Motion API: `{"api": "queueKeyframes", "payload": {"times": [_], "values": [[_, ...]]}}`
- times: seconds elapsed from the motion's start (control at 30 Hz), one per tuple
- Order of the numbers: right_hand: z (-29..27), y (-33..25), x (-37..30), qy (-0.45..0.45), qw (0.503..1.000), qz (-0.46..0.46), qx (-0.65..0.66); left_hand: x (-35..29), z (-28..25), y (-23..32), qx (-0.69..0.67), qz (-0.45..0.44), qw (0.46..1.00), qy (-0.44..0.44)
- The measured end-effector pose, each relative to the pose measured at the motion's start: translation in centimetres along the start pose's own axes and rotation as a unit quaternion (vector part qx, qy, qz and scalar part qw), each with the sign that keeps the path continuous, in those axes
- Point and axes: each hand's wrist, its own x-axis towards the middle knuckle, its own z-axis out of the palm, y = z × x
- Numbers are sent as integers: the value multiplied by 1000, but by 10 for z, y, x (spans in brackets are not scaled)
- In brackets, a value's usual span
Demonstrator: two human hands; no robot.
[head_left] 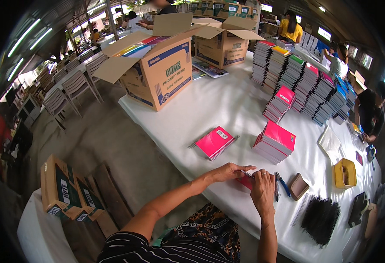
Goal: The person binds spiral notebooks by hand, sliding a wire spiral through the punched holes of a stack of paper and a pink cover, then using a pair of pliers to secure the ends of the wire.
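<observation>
The person sits at a long surface covered with a white cloth (210,105). Both hands are down on a small pink notebook (246,181) that lies flat near the front edge of the surface. The left hand (231,171) comes in from the side, and its fingers are curled over the top edge of the pink notebook. The right hand (262,188) rests on the notebook, with its fingers closed down on it. Most of the notebook is hidden under the 2 hands. Just beside the right hand lie a blue pen (284,186) and a little brown case (298,186). Farther right there is a heap of black wire spirals (320,217) and a yellow plastic tub (345,173). A bit farther back on the cloth lies 1 pink spiral notebook (214,142) by itself, and near it is a short stack of pink notebooks (275,142). Tall stacks of notebooks (306,83) stand at the back, and a big open cardboard box (159,72) sits on the far left corner.
</observation>
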Motion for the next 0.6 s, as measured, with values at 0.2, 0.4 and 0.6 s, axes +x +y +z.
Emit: {"api": "queueKeyframes", "payload": {"times": [0.2, 0.4, 0.6], "values": [[-3, 18, -2, 58, 996, 31, 63, -1, 3, 4, 106, 40, 992, 55], [7, 72, -58, 30, 957, 273, -94, 0, 27, 25, 514, 188, 810, 211], [38, 78, -78, 35, 962, 211, -168, -10, 51, -6, 624, 107, 733, 250]]}}
